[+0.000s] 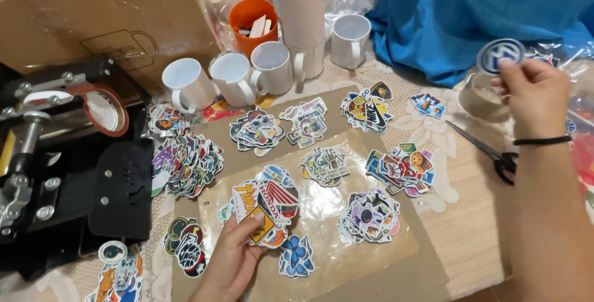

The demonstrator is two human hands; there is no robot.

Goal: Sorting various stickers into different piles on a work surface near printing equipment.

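Note:
My left hand rests on a pile of colourful stickers near the front of a clear plastic sheet, fingers closed on the lower stickers of that pile. My right hand is raised at the right and pinches a round blue-and-white sticker between thumb and fingers. Right behind that hand stands a roll of tape. Several more sticker piles lie spread over the brown cardboard.
White mugs stand in a row at the back, with an orange cup and stacked mugs. A black mug press fills the left. Black scissors lie at the right. Blue cloth and a cardboard box sit behind.

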